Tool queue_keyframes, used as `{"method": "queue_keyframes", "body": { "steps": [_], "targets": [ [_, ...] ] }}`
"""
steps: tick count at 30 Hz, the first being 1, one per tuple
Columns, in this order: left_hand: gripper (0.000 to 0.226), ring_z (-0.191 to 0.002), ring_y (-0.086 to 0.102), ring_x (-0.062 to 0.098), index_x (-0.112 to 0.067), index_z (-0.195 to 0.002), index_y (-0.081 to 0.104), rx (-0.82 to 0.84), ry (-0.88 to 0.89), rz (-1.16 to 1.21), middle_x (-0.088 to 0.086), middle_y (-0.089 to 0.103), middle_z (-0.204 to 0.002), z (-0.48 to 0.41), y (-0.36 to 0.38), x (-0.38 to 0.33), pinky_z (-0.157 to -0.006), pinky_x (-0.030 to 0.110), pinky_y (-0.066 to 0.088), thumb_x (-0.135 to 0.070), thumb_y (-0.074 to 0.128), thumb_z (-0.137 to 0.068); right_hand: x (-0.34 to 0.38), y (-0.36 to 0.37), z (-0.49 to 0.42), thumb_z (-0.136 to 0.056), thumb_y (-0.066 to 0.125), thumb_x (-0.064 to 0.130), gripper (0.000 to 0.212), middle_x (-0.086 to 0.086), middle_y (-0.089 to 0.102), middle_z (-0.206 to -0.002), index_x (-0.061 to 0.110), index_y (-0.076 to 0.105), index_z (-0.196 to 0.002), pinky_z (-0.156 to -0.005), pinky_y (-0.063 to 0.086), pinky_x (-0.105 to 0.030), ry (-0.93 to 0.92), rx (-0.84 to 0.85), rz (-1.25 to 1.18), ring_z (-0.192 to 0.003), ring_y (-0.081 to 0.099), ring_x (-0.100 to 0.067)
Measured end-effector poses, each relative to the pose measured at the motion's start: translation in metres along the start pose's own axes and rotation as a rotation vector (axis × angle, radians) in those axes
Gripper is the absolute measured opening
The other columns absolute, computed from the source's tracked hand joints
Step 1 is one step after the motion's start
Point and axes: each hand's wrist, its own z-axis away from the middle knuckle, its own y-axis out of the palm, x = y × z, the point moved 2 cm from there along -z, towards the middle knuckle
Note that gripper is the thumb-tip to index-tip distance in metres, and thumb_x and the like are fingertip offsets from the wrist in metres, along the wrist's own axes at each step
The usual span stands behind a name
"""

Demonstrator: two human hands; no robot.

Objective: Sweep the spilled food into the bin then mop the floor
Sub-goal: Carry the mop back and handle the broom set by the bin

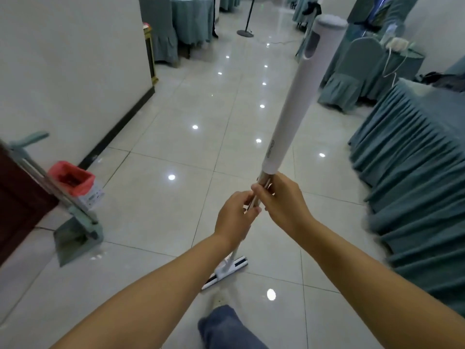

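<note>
Head view, 1 entry: mop [292, 114], mopping step.
- Grip: my right hand [285, 205] curls round the thin shaft just under the white sleeve. My left hand [234, 219] grasps it directly below, the 2 hands touching.
- Mop head [227, 270]: on the tiles by my foot.
- Method: press the head flat and overlap the strokes (sweeping looks finished, dustpan [75, 238] beside bin [71, 176]).

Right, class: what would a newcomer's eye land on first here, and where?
The white mop rises through the middle, with the left hand and right hand both gripping its thin shaft below the thick sleeve. Its head lies low in the centre on the glossy tiles. At the left, a bin with a pink liner stands by the wall, next to a teal dustpan. Pleated teal tablecloths line the right.
</note>
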Motion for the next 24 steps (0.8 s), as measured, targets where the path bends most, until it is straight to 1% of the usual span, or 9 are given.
{"method": "queue_keyframes", "body": {
  "steps": [3,5,7,10,12,15,17,22,24],
  "targets": [
    [0.008,-0.093,0.061,0.007,-0.036,-0.095,0.058,-0.025,-0.072,0.029,-0.014,0.061,-0.1,-0.034,-0.016,0.015,-0.087,0.034,0.054,-0.03,0.058,-0.089,0.002,0.016,-0.047,-0.094,0.058,0.025,0.012,0.006,0.058,-0.077,0.018,0.052,-0.087,-0.064,0.053,-0.022,-0.05,0.002,0.004,-0.07,0.061,-0.014],
    [0.008,-0.093,0.061,0.006,-0.035,-0.094,0.059,-0.037,-0.118,0.016,-0.014,0.061,-0.099,-0.059,-0.029,0.024,-0.088,0.033,0.054,-0.03,0.058,-0.089,0.004,0.028,-0.081,-0.094,0.058,0.026,0.014,0.006,0.057,-0.074,0.019,0.051,-0.084,-0.064,0.055,-0.029,-0.076,-0.001,0.0,-0.069,0.06,-0.015],
    [0.006,-0.093,0.061,0.008,-0.032,-0.094,0.059,-0.064,-0.156,-0.014,-0.013,0.062,-0.099,-0.088,-0.045,0.026,-0.088,0.031,0.054,-0.029,0.059,-0.089,0.01,0.039,-0.119,-0.093,0.058,0.029,0.015,0.005,0.058,-0.074,0.018,0.053,-0.085,-0.067,0.056,-0.033,-0.108,0.013,0.004,-0.069,0.06,-0.015],
    [0.005,-0.093,0.061,0.011,-0.028,-0.094,0.059,-0.115,-0.207,-0.052,-0.008,0.063,-0.099,-0.133,-0.07,0.027,-0.086,0.029,0.053,-0.027,0.061,-0.089,0.023,0.057,-0.175,-0.093,0.058,0.032,0.018,0.001,0.061,-0.079,0.015,0.056,-0.089,-0.073,0.056,-0.037,-0.124,0.067,0.027,-0.073,0.061,-0.017],
    [0.007,-0.093,0.061,0.011,-0.027,-0.095,0.059,-0.138,-0.227,-0.036,-0.008,0.064,-0.099,-0.161,-0.088,0.027,-0.086,0.027,0.054,-0.027,0.062,-0.088,0.034,0.068,-0.212,-0.093,0.057,0.033,0.019,0.0,0.061,-0.081,0.015,0.056,-0.089,-0.073,0.056,-0.037,-0.122,0.09,0.039,-0.074,0.062,-0.019],
    [0.009,-0.095,0.062,0.011,-0.027,-0.097,0.059,-0.179,-0.256,-0.01,-0.008,0.064,-0.1,-0.199,-0.12,0.032,-0.087,0.027,0.053,-0.026,0.062,-0.088,0.058,0.084,-0.261,-0.093,0.056,0.033,0.017,0.001,0.06,-0.08,0.018,0.054,-0.087,-0.07,0.054,-0.031,-0.133,0.11,0.012,-0.075,0.061,-0.018],
    [0.008,-0.094,0.061,0.013,-0.027,-0.096,0.057,-0.179,-0.275,-0.021,-0.007,0.063,-0.101,-0.222,-0.142,0.037,-0.085,0.025,0.052,-0.024,0.061,-0.089,0.075,0.099,-0.291,-0.094,0.056,0.033,0.016,0.002,0.06,-0.08,0.018,0.054,-0.087,-0.069,0.052,-0.03,-0.144,0.136,-0.011,-0.076,0.061,-0.018],
    [0.006,-0.09,0.058,0.012,-0.026,-0.092,0.055,-0.192,-0.241,-0.06,-0.008,0.059,-0.096,-0.292,-0.216,0.057,-0.079,0.019,0.046,-0.026,0.061,-0.089,0.119,0.143,-0.375,-0.094,0.055,0.035,0.017,0.001,0.061,-0.084,0.019,0.056,-0.091,-0.07,0.051,-0.03,-0.18,0.14,0.015,-0.078,0.06,-0.016],
    [0.006,-0.089,0.06,0.013,-0.027,-0.09,0.055,-0.193,-0.207,-0.08,-0.007,0.062,-0.096,-0.32,-0.25,0.066,-0.08,0.022,0.05,-0.028,0.061,-0.088,0.139,0.163,-0.407,-0.094,0.054,0.035,0.017,0.002,0.061,-0.083,0.018,0.056,-0.092,-0.071,0.051,-0.03,-0.191,0.13,0.021,-0.077,0.059,-0.014]
  ]
}}
